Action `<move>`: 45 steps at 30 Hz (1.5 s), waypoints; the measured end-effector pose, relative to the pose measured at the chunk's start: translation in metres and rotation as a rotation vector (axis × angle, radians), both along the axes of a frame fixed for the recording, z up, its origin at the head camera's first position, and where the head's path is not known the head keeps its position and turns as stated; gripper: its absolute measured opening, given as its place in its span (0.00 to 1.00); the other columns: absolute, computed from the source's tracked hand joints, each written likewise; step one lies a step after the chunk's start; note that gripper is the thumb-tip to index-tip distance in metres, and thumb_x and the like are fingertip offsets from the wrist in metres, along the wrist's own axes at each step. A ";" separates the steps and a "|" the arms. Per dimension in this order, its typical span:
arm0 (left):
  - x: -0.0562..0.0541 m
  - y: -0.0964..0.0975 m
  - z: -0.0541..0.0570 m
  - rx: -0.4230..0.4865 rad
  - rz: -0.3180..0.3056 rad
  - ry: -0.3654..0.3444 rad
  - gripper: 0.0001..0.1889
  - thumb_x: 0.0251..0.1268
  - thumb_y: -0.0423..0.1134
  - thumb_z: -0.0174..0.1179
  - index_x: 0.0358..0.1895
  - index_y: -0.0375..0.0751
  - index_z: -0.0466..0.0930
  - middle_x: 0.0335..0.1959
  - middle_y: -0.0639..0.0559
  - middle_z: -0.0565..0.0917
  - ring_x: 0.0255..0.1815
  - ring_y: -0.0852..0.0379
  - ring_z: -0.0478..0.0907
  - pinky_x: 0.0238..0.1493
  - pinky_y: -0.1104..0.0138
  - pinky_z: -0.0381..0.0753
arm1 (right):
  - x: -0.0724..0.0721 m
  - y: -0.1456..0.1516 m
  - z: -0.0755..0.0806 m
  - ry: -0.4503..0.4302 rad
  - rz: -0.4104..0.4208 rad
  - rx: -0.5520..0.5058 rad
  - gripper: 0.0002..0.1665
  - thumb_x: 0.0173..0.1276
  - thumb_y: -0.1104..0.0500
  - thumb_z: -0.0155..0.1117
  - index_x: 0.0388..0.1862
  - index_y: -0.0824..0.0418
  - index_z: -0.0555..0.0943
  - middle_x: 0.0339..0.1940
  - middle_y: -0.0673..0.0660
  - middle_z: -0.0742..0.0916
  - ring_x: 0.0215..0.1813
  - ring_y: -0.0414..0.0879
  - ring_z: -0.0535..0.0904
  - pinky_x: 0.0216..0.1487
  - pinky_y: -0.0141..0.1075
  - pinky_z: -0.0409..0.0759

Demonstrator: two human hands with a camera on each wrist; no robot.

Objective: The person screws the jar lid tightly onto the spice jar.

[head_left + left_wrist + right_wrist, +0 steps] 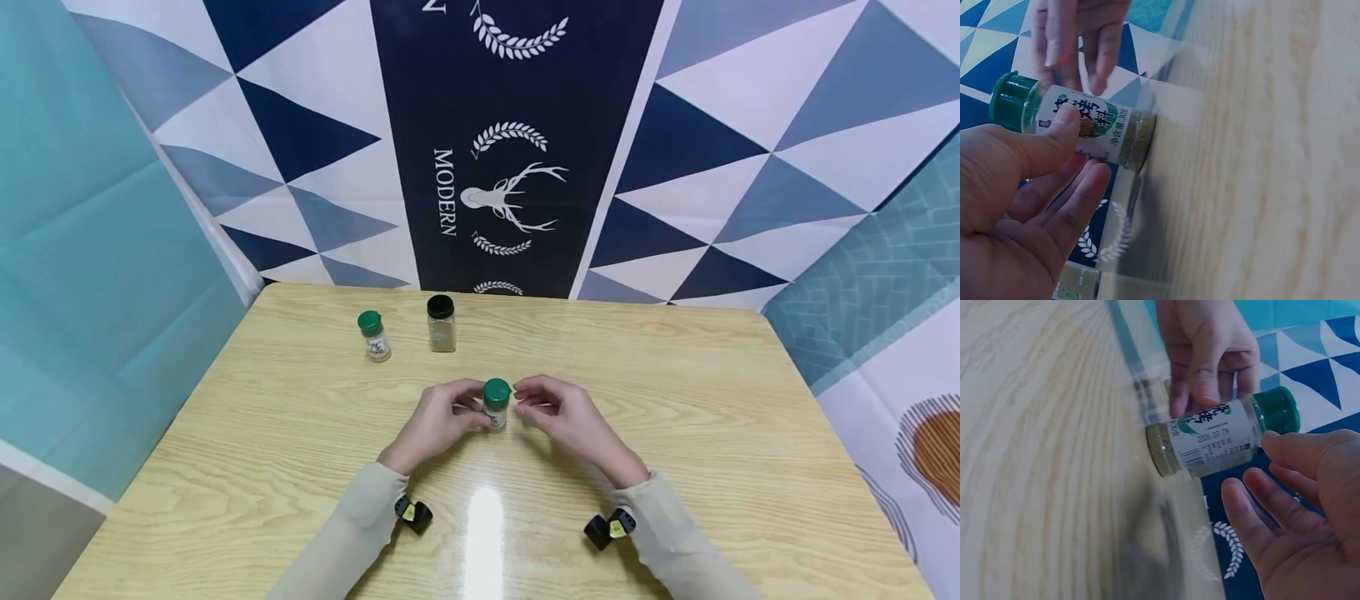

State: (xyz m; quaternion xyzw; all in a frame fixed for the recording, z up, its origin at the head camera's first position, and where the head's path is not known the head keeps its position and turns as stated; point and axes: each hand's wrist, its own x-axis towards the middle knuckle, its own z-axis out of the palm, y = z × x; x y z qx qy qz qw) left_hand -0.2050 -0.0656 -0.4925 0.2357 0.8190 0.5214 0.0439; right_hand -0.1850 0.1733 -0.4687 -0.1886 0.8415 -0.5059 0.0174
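Observation:
A small spice bottle [497, 405] with a green cap stands upright on the table between my hands. Its white label [1094, 128] faces me, and brownish seasoning [1161, 451] lies at the bottom. My left hand [442, 423] holds the bottle from the left, its thumb laid across the label and its fingers on the far side. On the other side, my right hand [561, 414] is beside the cap with fingers relaxed and spread, the thumb tip [1270, 440] right at the cap's lower edge. Nothing is gripped in the right hand.
Farther back on the wooden table [675, 375] stand a second green-capped spice bottle [375, 337] and a black-lidded jar [442, 329]. A patterned cloth [510, 167] hangs behind the table's back edge. Each sleeve carries a small black wrist camera.

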 end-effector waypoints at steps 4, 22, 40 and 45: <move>-0.001 0.000 0.003 0.038 0.009 -0.005 0.20 0.61 0.29 0.73 0.57 0.40 0.84 0.49 0.47 0.89 0.46 0.55 0.87 0.49 0.71 0.86 | -0.001 0.000 -0.005 -0.021 -0.002 -0.007 0.17 0.70 0.62 0.71 0.56 0.64 0.84 0.52 0.62 0.89 0.50 0.50 0.87 0.52 0.36 0.87; -0.003 -0.008 0.000 0.219 -0.015 -0.107 0.18 0.66 0.30 0.69 0.59 0.38 0.83 0.54 0.43 0.87 0.56 0.47 0.85 0.63 0.59 0.82 | -0.008 -0.010 -0.006 -0.116 0.017 -0.070 0.17 0.69 0.63 0.71 0.56 0.62 0.84 0.48 0.57 0.89 0.49 0.49 0.86 0.53 0.33 0.85; -0.012 -0.009 0.007 0.255 0.057 -0.201 0.19 0.74 0.42 0.64 0.62 0.39 0.82 0.59 0.44 0.84 0.57 0.50 0.84 0.59 0.65 0.84 | -0.028 -0.024 -0.012 -0.371 -0.054 -0.370 0.19 0.71 0.67 0.68 0.59 0.68 0.81 0.57 0.65 0.85 0.55 0.51 0.87 0.56 0.47 0.87; -0.017 -0.008 0.006 0.267 0.086 -0.191 0.18 0.74 0.43 0.64 0.62 0.41 0.82 0.61 0.45 0.84 0.58 0.50 0.83 0.59 0.65 0.83 | -0.034 -0.029 -0.013 -0.403 -0.064 -0.438 0.22 0.70 0.69 0.68 0.62 0.70 0.79 0.59 0.67 0.83 0.56 0.49 0.86 0.58 0.48 0.86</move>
